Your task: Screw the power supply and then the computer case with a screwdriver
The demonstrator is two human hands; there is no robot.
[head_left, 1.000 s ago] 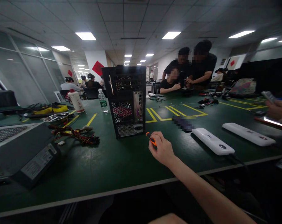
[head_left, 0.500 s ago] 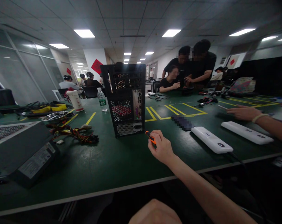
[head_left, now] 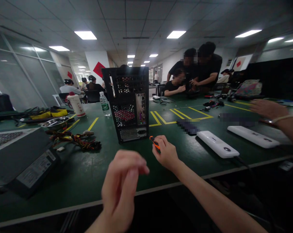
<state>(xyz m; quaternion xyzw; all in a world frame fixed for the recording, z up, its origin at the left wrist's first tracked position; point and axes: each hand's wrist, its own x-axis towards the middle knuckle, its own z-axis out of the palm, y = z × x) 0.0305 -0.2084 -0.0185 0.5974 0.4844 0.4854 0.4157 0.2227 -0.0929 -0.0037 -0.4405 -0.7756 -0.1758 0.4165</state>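
My right hand (head_left: 165,152) is closed around an orange-and-black screwdriver (head_left: 156,144), its shaft hidden from view. This hand rests low over the green table, just in front of the lower right corner of a black computer case (head_left: 131,94). The case stands upright with its back panel facing me. Raised over the near table edge, my left hand (head_left: 123,184) has loosely bent fingers and is a little blurred. I see nothing in it, and it touches neither the case nor the tool.
On the left lie a grey power supply (head_left: 27,158), bundled cables (head_left: 81,140) and a metal bowl (head_left: 54,122). A water bottle (head_left: 104,104) and white flask (head_left: 76,105) stand behind. Two white devices (head_left: 218,144) lie right, near another person's hand (head_left: 267,110).
My left hand has risen from the bottom edge into view over the table edge. My right hand stays put with the screwdriver. The other person's hand on the right has shifted.
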